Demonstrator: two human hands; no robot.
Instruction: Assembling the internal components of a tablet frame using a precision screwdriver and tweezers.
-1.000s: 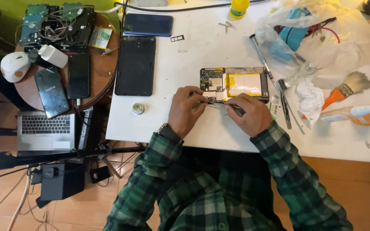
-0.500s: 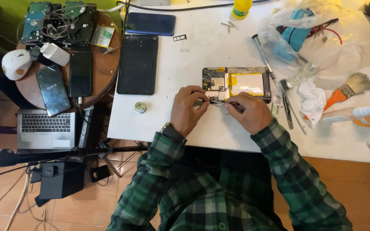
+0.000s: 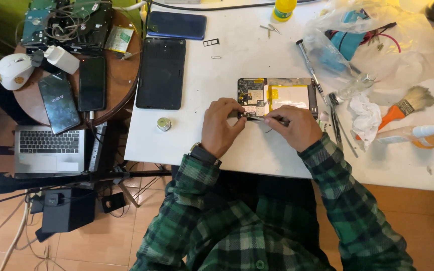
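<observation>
The opened tablet with its yellow battery point(image 3: 277, 96) lies on the white tabletop point(image 3: 227, 65), just above both hands. The left hand point(image 3: 220, 126) pinches its bottom edge; the right hand point(image 3: 292, 126) grips a thin metal tool point(image 3: 263, 119).

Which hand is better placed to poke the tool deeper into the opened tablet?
Right, probably. The right hand grips the thin metal tool at the opened tablet; the left hand only steadies it.

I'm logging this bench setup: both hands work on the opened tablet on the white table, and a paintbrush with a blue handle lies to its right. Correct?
Not quite. In the head view the paintbrush has an orange handle, not blue. The rest holds: the left hand and right hand work on the opened tablet on the white table.
</observation>
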